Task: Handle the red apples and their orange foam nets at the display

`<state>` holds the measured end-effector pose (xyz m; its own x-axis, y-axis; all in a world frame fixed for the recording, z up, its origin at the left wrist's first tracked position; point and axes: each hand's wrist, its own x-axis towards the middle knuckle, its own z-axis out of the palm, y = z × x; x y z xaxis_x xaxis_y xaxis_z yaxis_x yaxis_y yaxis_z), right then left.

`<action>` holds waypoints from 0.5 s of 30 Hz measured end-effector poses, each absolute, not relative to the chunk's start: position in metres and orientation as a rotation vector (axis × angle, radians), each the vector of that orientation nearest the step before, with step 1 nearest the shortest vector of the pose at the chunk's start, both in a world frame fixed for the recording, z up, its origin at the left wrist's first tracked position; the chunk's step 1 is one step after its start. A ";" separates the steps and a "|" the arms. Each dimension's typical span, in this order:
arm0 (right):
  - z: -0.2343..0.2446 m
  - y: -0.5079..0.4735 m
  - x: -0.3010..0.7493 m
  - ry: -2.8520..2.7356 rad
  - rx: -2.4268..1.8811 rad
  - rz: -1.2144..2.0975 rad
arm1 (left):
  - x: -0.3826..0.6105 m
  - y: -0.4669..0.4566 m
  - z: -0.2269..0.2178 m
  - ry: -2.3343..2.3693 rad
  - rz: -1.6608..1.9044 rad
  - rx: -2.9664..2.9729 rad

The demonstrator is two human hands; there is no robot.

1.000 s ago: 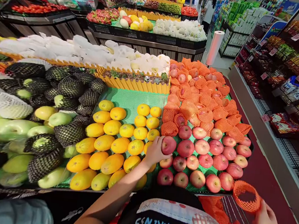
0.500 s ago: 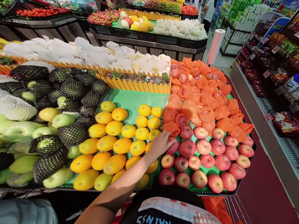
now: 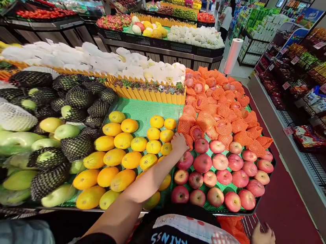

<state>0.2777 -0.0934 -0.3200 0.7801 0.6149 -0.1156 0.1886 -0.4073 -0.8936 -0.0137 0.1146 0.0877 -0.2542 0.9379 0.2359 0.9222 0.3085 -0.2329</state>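
My left hand [image 3: 179,143] is stretched out over the fruit stand, its fingers curled onto an apple in an orange foam net [image 3: 189,140] at the front edge of the netted pile [image 3: 223,113]. Bare red apples [image 3: 218,176] lie in rows on green matting just right of that hand, and yellow-orange melons [image 3: 123,153] lie just left of it. My right hand [image 3: 262,237] hangs low at the bottom right with its fingers apart and nothing in it, above a heap of loose orange nets [image 3: 235,230] in a wire cart.
Green fruit in black nets [image 3: 77,95] fills the left of the stand, white-wrapped fruit [image 3: 99,60] the back. A snack shelf [image 3: 317,101] lines the red aisle floor [image 3: 285,216] on the right. A roll of bags [image 3: 233,55] and a person [image 3: 227,17] stand further back.
My left hand set a bare apple down in the rows, then moved up to the netted apple. My right hand, which held an orange net, dropped out of view and is back without it.
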 end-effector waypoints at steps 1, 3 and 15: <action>-0.315 -0.084 0.278 -0.509 -1.938 0.491 | -0.011 0.117 0.085 -2.272 0.063 -1.634; -0.294 -0.067 0.278 -0.461 -1.813 0.380 | -0.007 0.121 0.080 -2.284 0.047 -1.599; -0.100 -0.022 0.224 -0.798 -1.115 0.378 | -0.035 0.106 0.101 -2.217 -0.098 -1.816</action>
